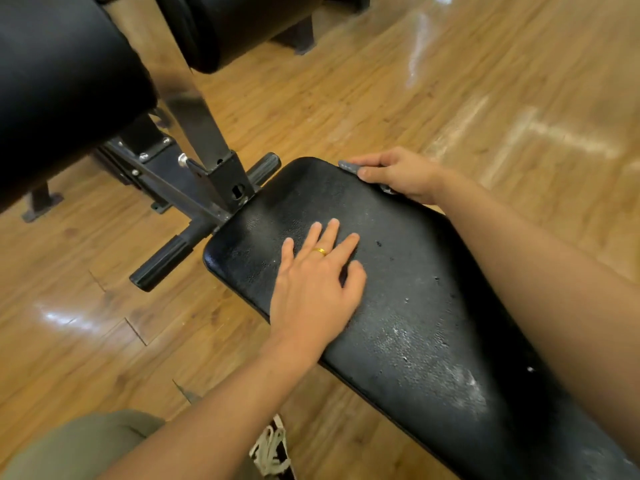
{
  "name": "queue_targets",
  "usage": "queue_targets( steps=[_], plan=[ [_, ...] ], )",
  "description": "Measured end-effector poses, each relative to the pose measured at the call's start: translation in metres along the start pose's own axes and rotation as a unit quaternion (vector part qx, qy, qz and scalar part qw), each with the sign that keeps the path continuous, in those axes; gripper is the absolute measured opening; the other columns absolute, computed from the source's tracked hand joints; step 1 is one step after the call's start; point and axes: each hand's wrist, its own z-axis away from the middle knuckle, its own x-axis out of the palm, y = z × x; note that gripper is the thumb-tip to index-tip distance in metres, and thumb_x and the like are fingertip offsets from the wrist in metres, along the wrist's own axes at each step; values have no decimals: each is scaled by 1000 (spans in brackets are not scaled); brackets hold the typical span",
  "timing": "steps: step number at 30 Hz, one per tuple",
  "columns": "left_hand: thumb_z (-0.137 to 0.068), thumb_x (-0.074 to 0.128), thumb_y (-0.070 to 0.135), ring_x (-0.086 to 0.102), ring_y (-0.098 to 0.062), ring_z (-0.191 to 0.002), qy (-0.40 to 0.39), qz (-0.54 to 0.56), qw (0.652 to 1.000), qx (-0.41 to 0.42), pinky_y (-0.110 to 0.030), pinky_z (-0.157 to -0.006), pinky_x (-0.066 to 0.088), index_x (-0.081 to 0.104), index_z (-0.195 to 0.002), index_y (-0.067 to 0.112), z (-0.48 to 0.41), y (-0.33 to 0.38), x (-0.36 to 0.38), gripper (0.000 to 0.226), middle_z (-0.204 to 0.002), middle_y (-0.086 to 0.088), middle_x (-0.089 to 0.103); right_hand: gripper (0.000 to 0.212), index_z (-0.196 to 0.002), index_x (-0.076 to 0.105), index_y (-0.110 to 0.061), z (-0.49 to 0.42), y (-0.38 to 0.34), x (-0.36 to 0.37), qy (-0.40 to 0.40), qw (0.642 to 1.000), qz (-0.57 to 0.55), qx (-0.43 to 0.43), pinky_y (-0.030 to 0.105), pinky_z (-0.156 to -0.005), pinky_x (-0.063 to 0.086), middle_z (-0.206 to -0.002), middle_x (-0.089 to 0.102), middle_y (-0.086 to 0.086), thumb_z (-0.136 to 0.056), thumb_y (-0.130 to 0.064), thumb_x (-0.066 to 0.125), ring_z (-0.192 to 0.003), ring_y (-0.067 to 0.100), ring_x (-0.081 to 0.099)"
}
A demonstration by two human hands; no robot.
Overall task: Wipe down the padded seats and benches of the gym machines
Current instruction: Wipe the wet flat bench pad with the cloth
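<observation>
The black bench pad (pixel 415 289) runs from the centre of the frame down to the lower right, its surface flecked with pale marks. The left hand (pixel 311 292) lies flat on the pad near its upper end, fingers spread and straight, a gold ring (pixel 320 251) on one. The right hand (pixel 398 174) sits at the pad's upper right edge, fingers curled round a grey cloth (pixel 347 165) pressed against that edge. A metal frame (pixel 221 174) meets the pad at centre left, above the wooden floor (pixel 450 81).
</observation>
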Motion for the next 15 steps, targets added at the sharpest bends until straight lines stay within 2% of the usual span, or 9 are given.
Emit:
queue_targets(
  steps=[4,6,8,9,11,13,15],
  plan=[
    [-101,39,42,21,-12,-150,4,10,1000,-6,-43,-123,13,51,-142,37,2,0,-2,43,-159,8,34,32,-131,63,-26,72,19,-24,25,999,34,22,41,-98,50,-124,69,4,-102,-17,56,-98,15,60],
    [-101,39,41,22,-12,-149,9,17,1000,-6,-43,-123,13,52,-142,36,3,3,-2,43,-158,8,34,32,-131,64,-27,102,30,-37,39,997,56,18,28,-78,52,-106,71,-1,-102,-17,56,-81,9,57],
    [-101,39,40,21,-11,-150,6,18,1000,-7,-43,-124,12,51,-143,36,4,5,-3,43,-158,9,34,33,-132,64,-28,122,40,-47,72,994,85,11,14,-59,41,-94,65,0,-101,-18,56,-59,0,48],
    [-102,39,40,21,-10,-150,3,19,1000,-10,-43,-124,12,51,-143,36,5,5,-4,43,-159,10,33,33,-132,64,-30,126,43,-49,83,991,104,4,12,-55,39,-94,64,2,-101,-20,56,-55,0,45],
    [-102,40,40,20,-9,-150,-2,22,1000,-10,-41,-124,10,50,-143,37,2,5,-2,43,-159,11,32,34,-132,63,-33,130,50,-49,86,987,133,-16,14,-58,43,-101,69,3,-101,-23,55,-63,3,54],
    [-102,42,39,20,-7,-149,2,22,1000,-17,-41,-124,10,51,-142,37,3,4,-1,42,-158,13,32,35,-132,63,-30,131,51,-42,85,985,143,-41,18,-78,50,-114,71,-5,-100,-20,54,-90,4,65],
    [-101,44,37,20,-6,-149,8,35,999,-27,-41,-124,11,53,-141,37,4,4,-1,41,-157,14,34,37,-134,62,-27,134,49,-38,95,981,160,-60,12,-89,45,-121,67,-15,-98,-17,56,-105,-3,60]
  ],
)
